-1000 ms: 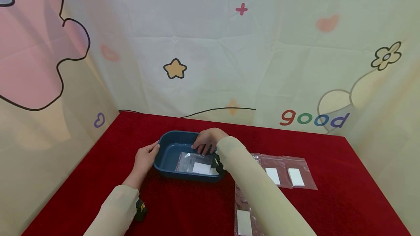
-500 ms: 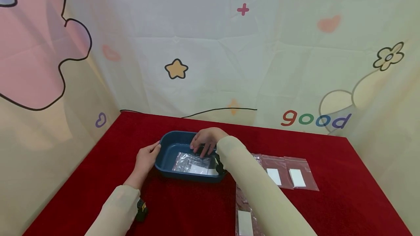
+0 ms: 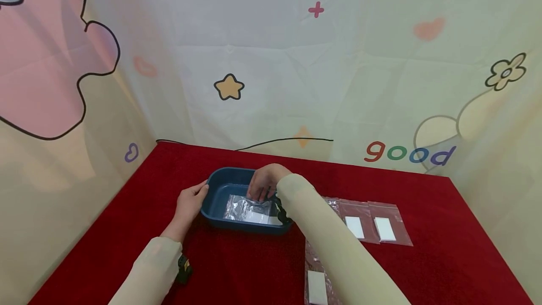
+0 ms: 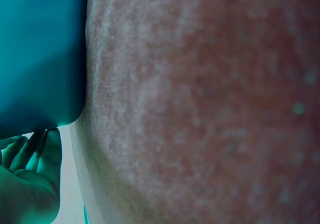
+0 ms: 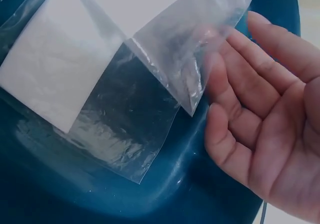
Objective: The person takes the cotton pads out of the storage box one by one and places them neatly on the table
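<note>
My left hand (image 3: 188, 204) grips the left rim of a blue plastic tray (image 3: 218, 196); in the left wrist view its curled fingers (image 4: 45, 156) meet the tray's wall. Inside the tray lie overlapping clear zip bags (image 3: 241, 206), each with a flat white rectangular piece (image 5: 60, 53) in it. My right hand (image 3: 264, 182) reaches down into the tray from above. In the right wrist view its loosely bent fingers (image 5: 220, 119) are at the upper bag's edge, some seen through the plastic. The right thumb (image 5: 285, 43) stands apart from them.
On the red cloth (image 3: 237, 267), right of the tray, lie several more clear bags with white pieces, including a far-right bag (image 3: 385, 229). Another bag's white piece (image 3: 316, 288) shows near the front, partly under the right sleeve (image 3: 334, 234). A printed curtain (image 3: 271, 60) hangs behind.
The bags in the tray have shifted slightly left. My right hand's fingers have lifted and spread, then come down again at the bag's edge. The left hand keeps its hold on the tray.
</note>
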`<state>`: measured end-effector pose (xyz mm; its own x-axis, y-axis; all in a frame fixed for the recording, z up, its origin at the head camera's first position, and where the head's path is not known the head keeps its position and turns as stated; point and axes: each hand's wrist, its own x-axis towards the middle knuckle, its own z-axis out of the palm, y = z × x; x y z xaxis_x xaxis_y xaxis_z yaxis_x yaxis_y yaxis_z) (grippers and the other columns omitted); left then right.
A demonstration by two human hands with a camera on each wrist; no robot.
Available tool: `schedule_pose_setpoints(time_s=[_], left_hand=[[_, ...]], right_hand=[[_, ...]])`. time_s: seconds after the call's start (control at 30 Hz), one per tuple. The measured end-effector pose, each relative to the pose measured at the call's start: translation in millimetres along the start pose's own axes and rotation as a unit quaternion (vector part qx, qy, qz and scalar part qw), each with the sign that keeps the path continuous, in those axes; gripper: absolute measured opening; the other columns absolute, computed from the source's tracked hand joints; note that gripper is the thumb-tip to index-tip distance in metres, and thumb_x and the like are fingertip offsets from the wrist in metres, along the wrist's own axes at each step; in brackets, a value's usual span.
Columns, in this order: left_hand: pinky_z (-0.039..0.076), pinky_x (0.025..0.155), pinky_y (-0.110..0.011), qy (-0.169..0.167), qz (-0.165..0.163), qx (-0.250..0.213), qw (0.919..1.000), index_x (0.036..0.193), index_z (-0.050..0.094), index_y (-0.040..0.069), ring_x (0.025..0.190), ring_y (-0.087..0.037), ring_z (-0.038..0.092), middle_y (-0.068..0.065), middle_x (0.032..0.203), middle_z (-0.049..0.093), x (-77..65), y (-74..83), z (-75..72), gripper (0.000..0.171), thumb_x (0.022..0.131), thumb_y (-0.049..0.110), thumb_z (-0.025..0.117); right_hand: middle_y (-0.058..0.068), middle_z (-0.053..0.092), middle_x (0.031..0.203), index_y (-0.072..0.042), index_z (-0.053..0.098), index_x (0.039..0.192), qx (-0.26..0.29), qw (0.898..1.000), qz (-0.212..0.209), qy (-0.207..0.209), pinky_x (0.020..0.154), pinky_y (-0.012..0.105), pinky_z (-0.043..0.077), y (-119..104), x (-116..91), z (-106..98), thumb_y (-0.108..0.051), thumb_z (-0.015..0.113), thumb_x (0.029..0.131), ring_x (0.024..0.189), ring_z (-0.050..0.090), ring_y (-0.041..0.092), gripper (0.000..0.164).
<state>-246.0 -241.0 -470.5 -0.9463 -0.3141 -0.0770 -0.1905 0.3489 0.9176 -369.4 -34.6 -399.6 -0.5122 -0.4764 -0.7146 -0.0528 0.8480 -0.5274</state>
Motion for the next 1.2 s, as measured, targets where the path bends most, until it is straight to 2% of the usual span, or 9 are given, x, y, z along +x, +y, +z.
schedule_pose_setpoints(time_s=[0.2, 0.27, 0.4, 0.5, 0.67, 0.87, 1.2], left_hand=[[0.044, 0.118, -0.052, -0.003, -0.001, 0.008, 1.0, 0.147, 0.053, 0.0, 0.147, -0.037, 0.045, -0.021, 0.153, 0.05, 1.9, 1.5, 0.7, 0.044, 0.108, 0.021, 0.05], [0.044, 0.118, -0.051, -0.002, -0.003, 0.007, 1.0, 0.146, 0.053, 0.0, 0.147, -0.036, 0.045, -0.021, 0.153, 0.05, 2.7, 1.2, 0.9, 0.044, 0.108, 0.022, 0.05], [0.044, 0.117, -0.052, -0.005, -0.004, 0.007, 1.0, 0.147, 0.052, 0.001, 0.147, -0.037, 0.044, -0.021, 0.154, 0.048, 2.5, 0.2, 0.2, 0.044, 0.109, 0.021, 0.049], [0.044, 0.117, -0.052, -0.009, -0.006, 0.006, 0.9999, 0.148, 0.051, 0.001, 0.147, -0.037, 0.044, -0.021, 0.155, 0.047, 0.9, 0.0, -0.8, 0.044, 0.109, 0.021, 0.048], [0.046, 0.116, -0.053, -0.013, -0.007, 0.005, 0.9999, 0.149, 0.05, 0.002, 0.146, -0.039, 0.045, -0.022, 0.155, 0.047, 0.2, 0.7, -0.6, 0.045, 0.109, 0.021, 0.048], [0.045, 0.116, -0.052, -0.012, -0.009, 0.005, 0.9999, 0.149, 0.051, 0.002, 0.146, -0.038, 0.046, -0.021, 0.155, 0.047, 0.7, 0.5, -0.5, 0.045, 0.109, 0.022, 0.048], [0.044, 0.118, -0.052, -0.009, -0.007, 0.01, 0.9999, 0.148, 0.051, 0.001, 0.147, -0.038, 0.045, -0.021, 0.155, 0.048, 0.8, 1.3, -0.9, 0.044, 0.109, 0.021, 0.048]], right_hand=[[0.001, 0.076, 0.094, -0.011, 0.082, 0.096, -0.031, 0.999, -0.004, 0.018, 0.084, 0.031, 0.053, 1, 2, 2, -0.014, 0.07, 0.096, 0.089, 0.066, 0.016, 0.012], [0.0, 0.076, 0.09, -0.012, 0.081, 0.092, -0.029, 0.999, -0.001, 0.021, 0.084, 0.031, 0.054, 1, 3, 2, -0.012, 0.07, 0.096, 0.087, 0.067, 0.016, 0.012], [0.0, 0.075, 0.088, -0.012, 0.08, 0.088, -0.012, 1.0, 0.009, 0.011, 0.094, 0.034, 0.058, 0, 4, 2, -0.011, 0.069, 0.097, 0.089, 0.066, 0.017, 0.014], [0.001, 0.076, 0.088, -0.01, 0.08, 0.092, -0.004, 1.0, 0.004, 0.008, 0.093, 0.034, 0.06, 0, 4, 1, -0.011, 0.069, 0.097, 0.088, 0.066, 0.018, 0.013], [0.0, 0.075, 0.081, -0.009, 0.08, 0.093, -0.007, 0.999, -0.032, 0.01, 0.075, 0.026, 0.059, 1, -1, -1, -0.009, 0.067, 0.098, 0.078, 0.069, 0.013, 0.014], [-0.001, 0.074, 0.08, -0.005, 0.079, 0.101, -0.013, 0.998, -0.064, 0.015, 0.075, 0.024, 0.059, 1, -10, -4, -0.009, 0.063, 0.101, 0.076, 0.07, 0.011, 0.016], [0.0, 0.073, 0.084, -0.004, 0.076, 0.115, 0.005, 0.996, -0.083, 0.032, 0.073, 0.023, 0.057, 5, -21, -11, -0.011, 0.063, 0.101, 0.077, 0.067, 0.011, 0.02]])
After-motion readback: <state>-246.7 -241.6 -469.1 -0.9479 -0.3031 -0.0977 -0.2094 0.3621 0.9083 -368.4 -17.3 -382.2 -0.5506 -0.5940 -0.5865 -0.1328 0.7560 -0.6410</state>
